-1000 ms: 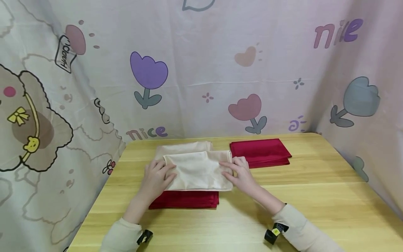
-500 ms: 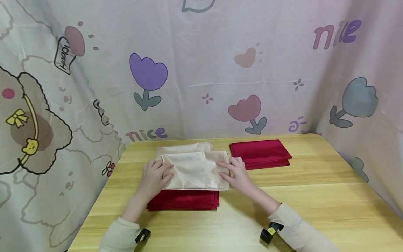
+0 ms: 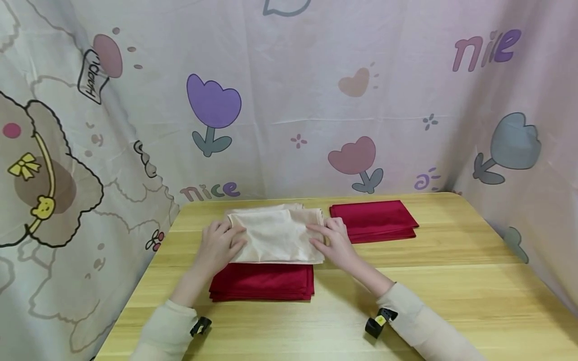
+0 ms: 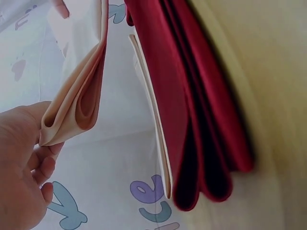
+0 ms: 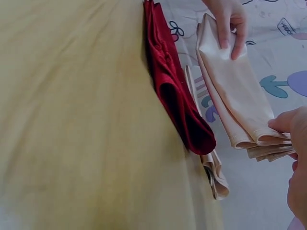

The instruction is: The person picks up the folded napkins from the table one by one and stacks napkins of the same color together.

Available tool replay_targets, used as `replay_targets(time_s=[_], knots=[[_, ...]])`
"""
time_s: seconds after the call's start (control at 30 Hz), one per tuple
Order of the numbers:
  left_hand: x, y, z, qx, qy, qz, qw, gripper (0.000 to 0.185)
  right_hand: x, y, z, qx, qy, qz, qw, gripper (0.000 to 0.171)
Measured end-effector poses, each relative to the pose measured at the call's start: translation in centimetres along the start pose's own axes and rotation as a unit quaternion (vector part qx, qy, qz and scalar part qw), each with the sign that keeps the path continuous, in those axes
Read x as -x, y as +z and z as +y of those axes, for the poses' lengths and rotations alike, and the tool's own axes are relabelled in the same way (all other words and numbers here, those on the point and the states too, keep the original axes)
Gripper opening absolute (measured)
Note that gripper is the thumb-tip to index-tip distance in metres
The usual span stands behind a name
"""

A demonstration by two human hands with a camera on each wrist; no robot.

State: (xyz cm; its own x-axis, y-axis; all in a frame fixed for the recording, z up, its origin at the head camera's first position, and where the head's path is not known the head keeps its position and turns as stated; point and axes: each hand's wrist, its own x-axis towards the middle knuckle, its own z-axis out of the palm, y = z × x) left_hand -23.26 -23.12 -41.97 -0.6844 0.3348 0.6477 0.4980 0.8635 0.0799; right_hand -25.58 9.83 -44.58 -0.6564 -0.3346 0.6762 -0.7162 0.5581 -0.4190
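Observation:
A folded cream cloth [image 3: 276, 236] is held off the table between both hands. My left hand [image 3: 220, 244] grips its left end [image 4: 72, 103], thumb on top. My right hand [image 3: 332, 239] pinches its right end [image 5: 261, 140]. Below it a folded dark red cloth [image 3: 264, 282] lies flat on the wooden table [image 3: 451, 281]. Another folded cream cloth [image 3: 266, 207] lies on the table just beyond, mostly hidden by the held one; its edge [image 5: 211, 168] shows in the right wrist view.
A second folded red cloth [image 3: 372, 220] lies at the back right of the table. A printed fabric backdrop [image 3: 289, 100] encloses the table at the back and both sides. Bare wood shows at the front and right.
Both hands have carried the cream cloth away from me, towards the back of the table, uncovering more of the red cloth beneath. The grip on both ends is unchanged.

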Motion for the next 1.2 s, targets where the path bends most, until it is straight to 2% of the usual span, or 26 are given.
replay_targets(time_s=[0.13,0.43,0.8,1.0,1.2], knots=[[-0.4,-0.3,-0.4,-0.002,0.002,0.004,1.0000,0.027,-0.7,0.1,-0.4,-0.010,0.009,-0.005,1.000,0.034],[-0.9,-0.6,-1.8,-0.011,0.004,0.013,0.9998,0.026,-2.2,0.9,-0.5,0.002,-0.013,-0.003,1.000,0.034],[-1.8,-1.0,-2.8,-0.001,-0.051,-0.028,0.9983,0.026,-3.3,1.4,-0.2,0.027,-0.039,-0.007,0.999,0.035],[-2.2,-0.9,-3.2,0.008,-0.061,-0.047,0.9970,0.028,-3.9,1.5,-0.1,0.031,-0.035,-0.009,0.999,0.035],[-2.7,-0.9,-3.6,0.009,-0.062,-0.044,0.9971,0.028,-4.5,1.8,0.0,0.030,-0.029,-0.013,0.999,0.035]])
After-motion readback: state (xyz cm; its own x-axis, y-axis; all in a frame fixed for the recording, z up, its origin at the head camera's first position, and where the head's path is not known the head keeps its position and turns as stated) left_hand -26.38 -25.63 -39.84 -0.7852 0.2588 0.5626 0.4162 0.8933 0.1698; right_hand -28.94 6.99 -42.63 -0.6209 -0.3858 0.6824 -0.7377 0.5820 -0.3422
